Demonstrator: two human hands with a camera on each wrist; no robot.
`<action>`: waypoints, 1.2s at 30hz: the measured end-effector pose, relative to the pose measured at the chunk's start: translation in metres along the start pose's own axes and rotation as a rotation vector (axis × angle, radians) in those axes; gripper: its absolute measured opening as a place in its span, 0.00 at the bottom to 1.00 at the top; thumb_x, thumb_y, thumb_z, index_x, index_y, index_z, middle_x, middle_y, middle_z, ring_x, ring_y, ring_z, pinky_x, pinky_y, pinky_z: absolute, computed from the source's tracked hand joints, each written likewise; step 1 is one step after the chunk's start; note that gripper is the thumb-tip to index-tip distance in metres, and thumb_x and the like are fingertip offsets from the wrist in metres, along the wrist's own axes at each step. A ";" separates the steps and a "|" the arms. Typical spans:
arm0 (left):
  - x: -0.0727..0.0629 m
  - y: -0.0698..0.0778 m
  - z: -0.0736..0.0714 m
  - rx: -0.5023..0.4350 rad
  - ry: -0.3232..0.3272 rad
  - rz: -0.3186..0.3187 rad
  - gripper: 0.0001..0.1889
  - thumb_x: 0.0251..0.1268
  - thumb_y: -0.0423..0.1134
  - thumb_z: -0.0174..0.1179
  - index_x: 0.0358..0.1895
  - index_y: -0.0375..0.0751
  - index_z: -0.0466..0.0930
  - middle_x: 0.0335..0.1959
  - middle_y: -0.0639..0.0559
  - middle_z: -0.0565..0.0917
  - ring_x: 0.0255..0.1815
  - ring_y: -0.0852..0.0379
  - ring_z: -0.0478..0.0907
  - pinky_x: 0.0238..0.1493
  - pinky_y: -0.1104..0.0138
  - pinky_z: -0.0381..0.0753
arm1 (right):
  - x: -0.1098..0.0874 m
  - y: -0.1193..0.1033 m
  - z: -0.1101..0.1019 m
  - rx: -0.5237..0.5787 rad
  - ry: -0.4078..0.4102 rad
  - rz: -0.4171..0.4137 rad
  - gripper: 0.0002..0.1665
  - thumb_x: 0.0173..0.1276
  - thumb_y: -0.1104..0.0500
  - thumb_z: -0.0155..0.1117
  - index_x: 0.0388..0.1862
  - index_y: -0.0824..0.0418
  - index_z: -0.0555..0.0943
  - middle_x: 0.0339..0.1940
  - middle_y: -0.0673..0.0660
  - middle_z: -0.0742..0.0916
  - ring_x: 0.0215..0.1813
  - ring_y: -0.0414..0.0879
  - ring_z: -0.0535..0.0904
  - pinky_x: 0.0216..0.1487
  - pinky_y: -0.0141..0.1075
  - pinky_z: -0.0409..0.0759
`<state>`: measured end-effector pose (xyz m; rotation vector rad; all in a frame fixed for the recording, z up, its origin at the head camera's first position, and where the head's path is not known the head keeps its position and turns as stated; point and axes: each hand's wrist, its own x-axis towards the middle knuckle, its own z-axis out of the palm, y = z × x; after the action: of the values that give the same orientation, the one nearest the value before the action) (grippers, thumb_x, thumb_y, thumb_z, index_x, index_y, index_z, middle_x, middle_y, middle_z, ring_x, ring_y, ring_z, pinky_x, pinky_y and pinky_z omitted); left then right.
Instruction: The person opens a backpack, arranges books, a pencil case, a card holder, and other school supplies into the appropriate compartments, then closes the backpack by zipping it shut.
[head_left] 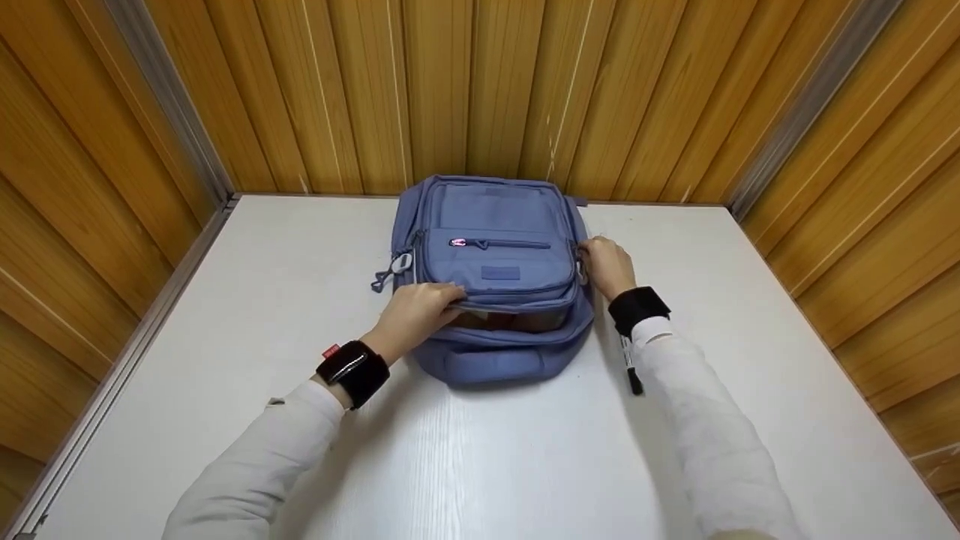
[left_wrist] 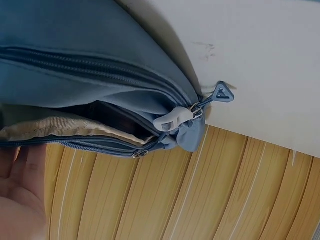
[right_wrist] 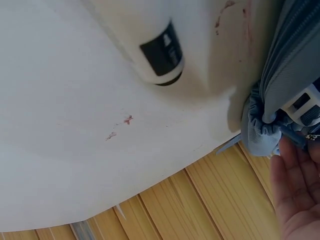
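Observation:
A blue backpack (head_left: 499,206) lies on the white table, with a gap (head_left: 525,321) along the near edge of its front compartment. My left hand (head_left: 416,311) grips that compartment's edge at the near left; its fingers (left_wrist: 34,167) bend under a tan-lined flap (left_wrist: 65,126) in the left wrist view. At the bag's right side, my right hand (head_left: 609,266) pinches a blue zipper pull (right_wrist: 292,136). A white clip (left_wrist: 172,119) and a triangular blue pull (left_wrist: 222,93) hang on the left side. The gap's contents are mostly hidden.
A white cylinder with a black label (right_wrist: 162,52) is on the right of the bag in the right wrist view. Wood-patterned walls (head_left: 487,90) enclose the back and sides of the table (head_left: 300,255). Reddish marks (right_wrist: 128,120) spot its surface.

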<state>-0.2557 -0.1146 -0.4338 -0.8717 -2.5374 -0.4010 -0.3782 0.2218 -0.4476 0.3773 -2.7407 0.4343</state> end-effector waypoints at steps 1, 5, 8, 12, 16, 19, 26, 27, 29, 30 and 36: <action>0.001 0.000 -0.001 -0.002 -0.007 -0.001 0.09 0.64 0.42 0.70 0.41 0.42 0.86 0.36 0.48 0.92 0.34 0.47 0.90 0.35 0.56 0.89 | 0.000 0.000 0.000 0.003 -0.002 0.003 0.10 0.74 0.64 0.60 0.42 0.68 0.87 0.41 0.70 0.89 0.46 0.70 0.86 0.46 0.63 0.82; 0.003 0.001 -0.005 -0.014 -0.022 -0.011 0.15 0.64 0.51 0.69 0.38 0.42 0.86 0.31 0.49 0.91 0.30 0.49 0.88 0.32 0.56 0.87 | 0.001 -0.001 0.000 0.011 -0.013 0.019 0.10 0.74 0.65 0.60 0.43 0.68 0.87 0.43 0.71 0.90 0.47 0.71 0.86 0.48 0.63 0.82; 0.006 0.003 -0.006 -0.025 -0.013 -0.017 0.19 0.67 0.57 0.66 0.36 0.42 0.86 0.31 0.50 0.90 0.30 0.50 0.88 0.33 0.56 0.87 | 0.001 -0.002 0.001 0.021 -0.017 0.029 0.10 0.73 0.66 0.61 0.45 0.68 0.87 0.44 0.71 0.90 0.48 0.70 0.87 0.48 0.62 0.82; 0.013 0.008 -0.008 -0.047 0.007 -0.021 0.20 0.70 0.57 0.63 0.37 0.41 0.86 0.35 0.49 0.91 0.34 0.50 0.89 0.35 0.57 0.88 | 0.000 -0.003 0.001 0.027 -0.013 0.030 0.10 0.73 0.66 0.61 0.44 0.69 0.87 0.43 0.71 0.90 0.47 0.70 0.87 0.48 0.63 0.83; 0.023 0.013 -0.009 -0.081 -0.009 -0.033 0.18 0.70 0.55 0.64 0.41 0.42 0.87 0.38 0.49 0.91 0.37 0.49 0.89 0.39 0.56 0.89 | -0.001 -0.003 0.001 0.019 -0.009 0.015 0.10 0.73 0.66 0.60 0.43 0.69 0.87 0.41 0.71 0.90 0.47 0.69 0.86 0.48 0.62 0.82; 0.031 0.017 -0.009 -0.083 -0.044 -0.040 0.17 0.66 0.53 0.68 0.45 0.43 0.87 0.41 0.50 0.91 0.41 0.48 0.90 0.41 0.54 0.89 | -0.002 -0.003 0.002 0.016 -0.009 0.007 0.10 0.73 0.67 0.59 0.44 0.69 0.87 0.41 0.70 0.90 0.46 0.69 0.87 0.48 0.61 0.83; 0.043 0.023 -0.002 -0.039 -0.141 -0.028 0.18 0.64 0.50 0.71 0.50 0.41 0.87 0.47 0.47 0.91 0.46 0.45 0.90 0.45 0.52 0.89 | -0.003 -0.001 0.004 0.013 -0.018 0.018 0.10 0.74 0.66 0.60 0.42 0.69 0.87 0.37 0.69 0.90 0.43 0.67 0.87 0.46 0.60 0.84; 0.044 0.024 -0.001 -0.032 -0.147 -0.029 0.18 0.63 0.49 0.71 0.48 0.41 0.87 0.46 0.47 0.91 0.45 0.45 0.90 0.45 0.52 0.89 | -0.003 -0.001 0.004 0.013 -0.023 0.018 0.10 0.74 0.66 0.60 0.42 0.69 0.87 0.37 0.69 0.90 0.43 0.67 0.87 0.46 0.59 0.84; 0.046 0.025 0.000 -0.018 -0.154 -0.031 0.16 0.63 0.49 0.72 0.45 0.41 0.88 0.42 0.47 0.92 0.42 0.44 0.90 0.42 0.51 0.89 | -0.004 0.000 0.004 0.013 -0.032 0.015 0.11 0.75 0.65 0.59 0.43 0.69 0.87 0.37 0.69 0.89 0.43 0.67 0.87 0.46 0.59 0.83; 0.047 0.026 0.001 -0.008 -0.160 -0.034 0.15 0.62 0.48 0.72 0.43 0.41 0.88 0.41 0.47 0.92 0.41 0.44 0.90 0.40 0.50 0.88 | -0.004 0.001 0.004 0.014 -0.035 0.012 0.11 0.75 0.66 0.58 0.44 0.69 0.87 0.37 0.69 0.89 0.43 0.67 0.87 0.46 0.59 0.83; 0.053 0.030 0.001 0.026 -0.183 -0.032 0.13 0.62 0.49 0.72 0.37 0.41 0.88 0.36 0.45 0.92 0.34 0.43 0.89 0.33 0.49 0.87 | -0.008 0.005 0.000 0.027 -0.030 -0.002 0.13 0.74 0.67 0.57 0.47 0.68 0.87 0.41 0.70 0.89 0.46 0.68 0.86 0.47 0.61 0.83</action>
<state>-0.2749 -0.0641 -0.4056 -0.8957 -2.7200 -0.3095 -0.3726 0.2277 -0.4517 0.3968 -2.7661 0.4693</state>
